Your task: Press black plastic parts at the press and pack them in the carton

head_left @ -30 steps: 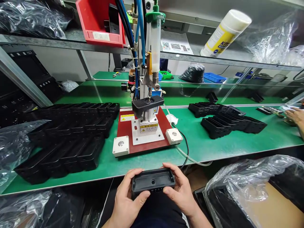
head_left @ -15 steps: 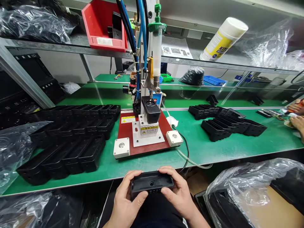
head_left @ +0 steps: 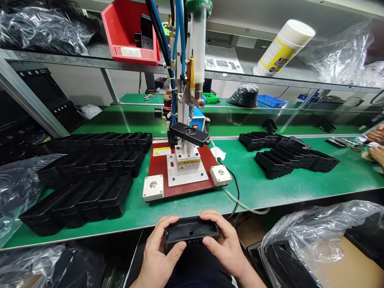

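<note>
Between my hands, in front of the bench edge, is a black plastic housing (head_left: 191,231) with its hollow side up and a round hole in its floor. My left hand (head_left: 162,248) grips its left end, thumb along the near wall. At the right end my right hand (head_left: 222,244) holds it the same way. Ahead on the bench stands a pneumatic press (head_left: 187,158) on a dark red base. Another black part (head_left: 190,134) with a ribbed face sits turned crosswise on its post, below the raised nozzle (head_left: 191,112).
Rows of black housings (head_left: 90,196) fill the bench's left side; more housings (head_left: 294,158) stand at right. White button boxes (head_left: 153,187) flank the press. A plastic-lined box (head_left: 324,248) is at lower right. Another person's hands (head_left: 376,144) are at far right.
The press head and its syringe have come apart: the nozzle has risen off the ribbed part, while the syringe sits higher too. That part has swung from lengthwise to crosswise. My hands stay still.
</note>
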Demonstrator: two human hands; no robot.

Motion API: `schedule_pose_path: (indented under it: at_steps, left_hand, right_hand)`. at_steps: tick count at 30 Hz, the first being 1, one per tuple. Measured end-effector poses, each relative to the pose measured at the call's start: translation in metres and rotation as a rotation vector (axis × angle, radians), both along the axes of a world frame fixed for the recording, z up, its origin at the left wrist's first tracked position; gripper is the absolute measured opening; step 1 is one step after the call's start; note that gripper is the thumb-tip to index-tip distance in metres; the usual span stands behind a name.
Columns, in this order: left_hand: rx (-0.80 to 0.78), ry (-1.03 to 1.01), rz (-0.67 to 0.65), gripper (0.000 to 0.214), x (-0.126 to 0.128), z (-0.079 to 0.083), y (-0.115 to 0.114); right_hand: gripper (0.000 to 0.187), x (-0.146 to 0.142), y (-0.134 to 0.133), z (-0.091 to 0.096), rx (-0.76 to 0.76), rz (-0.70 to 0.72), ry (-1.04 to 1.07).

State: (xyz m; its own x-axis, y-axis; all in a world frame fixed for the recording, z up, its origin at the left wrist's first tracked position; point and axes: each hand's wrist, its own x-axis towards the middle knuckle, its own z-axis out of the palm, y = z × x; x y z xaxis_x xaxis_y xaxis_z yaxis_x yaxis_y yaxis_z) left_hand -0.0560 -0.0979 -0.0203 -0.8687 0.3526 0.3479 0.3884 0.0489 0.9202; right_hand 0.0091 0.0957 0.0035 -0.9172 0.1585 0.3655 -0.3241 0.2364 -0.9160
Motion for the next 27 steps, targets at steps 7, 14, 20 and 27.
schedule_pose_path:
  at_steps: [7, 14, 20, 27]
  left_hand:
    - [0.006, 0.5, -0.142, 0.043, -0.066, 0.069, 0.009]
    - [0.028, 0.498, -0.138, 0.043, -0.185, 0.16, 0.058]
    - [0.126, 0.253, -0.234, 0.037, -0.229, 0.162, 0.086]
    - [0.268, 0.129, -0.183, 0.026, -0.227, 0.157, 0.103]
  right_hand:
    - [0.033, -0.035, 0.015, 0.068, 0.337, -0.037, 0.309]
    - [0.013, -0.138, 0.042, 0.15, 0.468, -0.316, 0.574]
    - [0.016, -0.179, 0.048, 0.148, 0.506, -0.42, 0.535]
    - [0.015, -0.179, 0.032, 0.143, 0.615, -0.424, 0.733]
